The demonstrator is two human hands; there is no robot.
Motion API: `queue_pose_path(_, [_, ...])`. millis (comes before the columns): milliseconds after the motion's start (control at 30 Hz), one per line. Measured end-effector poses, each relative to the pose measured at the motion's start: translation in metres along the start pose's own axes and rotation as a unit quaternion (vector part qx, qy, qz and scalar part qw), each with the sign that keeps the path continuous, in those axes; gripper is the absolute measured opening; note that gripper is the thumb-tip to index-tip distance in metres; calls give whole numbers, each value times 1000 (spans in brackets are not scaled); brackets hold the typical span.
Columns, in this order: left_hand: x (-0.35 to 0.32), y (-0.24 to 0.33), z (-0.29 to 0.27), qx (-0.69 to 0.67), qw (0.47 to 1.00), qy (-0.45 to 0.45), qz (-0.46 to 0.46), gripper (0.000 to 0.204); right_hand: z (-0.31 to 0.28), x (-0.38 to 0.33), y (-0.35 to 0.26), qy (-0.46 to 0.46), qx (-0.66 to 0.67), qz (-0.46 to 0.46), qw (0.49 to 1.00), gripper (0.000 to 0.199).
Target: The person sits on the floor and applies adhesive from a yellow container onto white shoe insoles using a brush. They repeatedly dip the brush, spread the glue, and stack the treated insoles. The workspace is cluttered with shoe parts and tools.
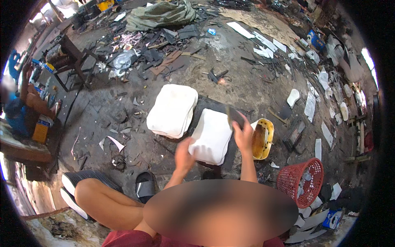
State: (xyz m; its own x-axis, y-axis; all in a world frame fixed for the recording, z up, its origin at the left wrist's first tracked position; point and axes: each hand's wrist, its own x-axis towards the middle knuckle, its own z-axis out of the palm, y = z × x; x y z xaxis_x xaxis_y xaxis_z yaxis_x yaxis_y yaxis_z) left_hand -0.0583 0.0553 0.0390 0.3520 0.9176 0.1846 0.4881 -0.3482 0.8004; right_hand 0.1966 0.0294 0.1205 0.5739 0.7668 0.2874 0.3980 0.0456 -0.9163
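Two stacks of white sheets with rounded corners lie on the floor before me: a left stack (172, 109) and a nearer right stack (212, 133). My left hand (185, 157) is at the left edge of the right stack, its fingers apart and slightly blurred. Over that stack's right edge, my right hand (244, 135) grips a thin dark flat piece (235, 117); its exact kind is unclear. Just right of this hand stands a yellowish tub (270, 142) with a brown, glue-like mass inside.
A red plastic basket (288, 181) stands near right. At near left lie a dark slide sandal (145, 186) and black soles (92, 178) beside my bent leg. Dark scraps (164, 37) litter the far floor below a green tarp (162, 15). Another person (35, 101) sits far left.
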Motion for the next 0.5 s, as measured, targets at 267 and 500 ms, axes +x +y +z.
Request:
queue_pose_path(267, [-33, -7, 50, 188, 936, -260, 144, 57, 92, -35, 49, -252, -524, -78, 810, 49])
queue_pose_path(500, [-28, -10, 29, 79, 987, -122, 71, 87, -46, -32, -47, 51, -168, 20, 984, 38])
